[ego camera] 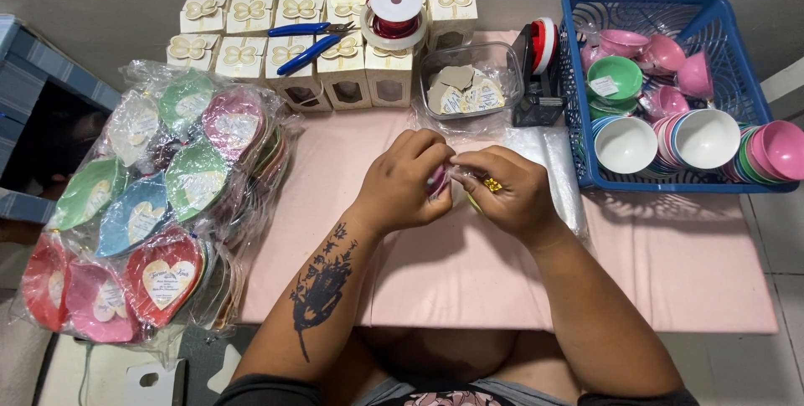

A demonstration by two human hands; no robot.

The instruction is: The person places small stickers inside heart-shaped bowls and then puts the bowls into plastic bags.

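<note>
Both hands meet over the middle of the pink counter (469, 272). The left hand (404, 184) has its grip pressed together on a small pink piece (437, 180) wrapped in clear film, and the right hand (511, 188) pinches the same piece from the other side (a gold ring shows on one finger). The piece sits between the fingertips, just above a clear plastic sheet (553, 155) lying on the counter.

To the left lies a pile of bagged heart-shaped dishes (159, 222) in green, blue, pink and red. Along the back stand white gift boxes (335, 63) with blue pliers (310, 42) on top, a spool of red ribbon (394, 17) and a clear tub of paper tags (469, 88). At right, a blue basket (586, 29) holds small coloured bowls (703, 138).
</note>
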